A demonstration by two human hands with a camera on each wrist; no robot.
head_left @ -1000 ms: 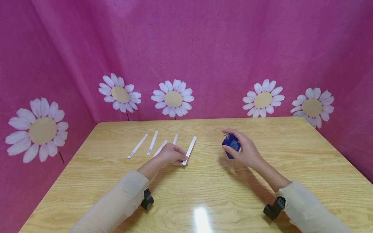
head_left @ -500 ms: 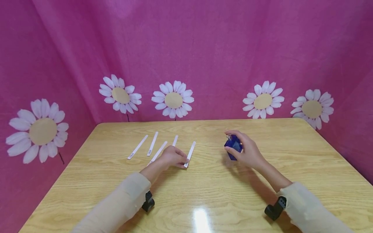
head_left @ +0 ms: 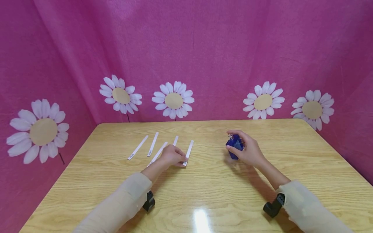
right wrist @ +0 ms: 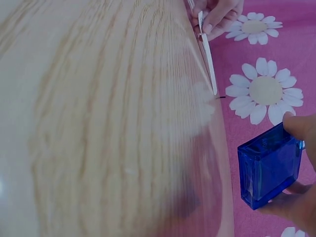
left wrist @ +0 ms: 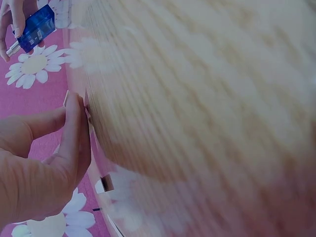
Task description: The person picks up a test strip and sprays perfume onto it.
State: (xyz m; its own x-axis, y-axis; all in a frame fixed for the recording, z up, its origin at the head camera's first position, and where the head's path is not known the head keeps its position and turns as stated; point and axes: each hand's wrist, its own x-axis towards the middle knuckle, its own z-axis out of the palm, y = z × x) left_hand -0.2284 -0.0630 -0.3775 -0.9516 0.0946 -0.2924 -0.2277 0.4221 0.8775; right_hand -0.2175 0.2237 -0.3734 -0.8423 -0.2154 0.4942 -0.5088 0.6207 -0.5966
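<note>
Between its thumb and fingers, my left hand [head_left: 172, 156] pinches the lower end of a white perfume test strip [head_left: 189, 149], which points away from me. Small print shows at the pinched end. A blue glass perfume bottle [head_left: 234, 146] is in my right hand [head_left: 250, 151], fingers curled around it above the table. Its silver spray nozzle [left wrist: 13, 48] appears in the left wrist view, and the bottle is uncapped there. Left of my left hand, several more white test strips [head_left: 138, 147] lie apart on the table, some partly hidden behind that hand.
The light wood table [head_left: 215, 191] has a glossy surface with a bright reflection near its front. A pink curtain [head_left: 215, 58] with printed white daisies hangs behind and at the sides. A black wrist camera [head_left: 274, 207] sits at each cuff.
The pinched test strip has come slightly toward me and to the left. My right hand has shifted a little to the right with the perfume bottle.
</note>
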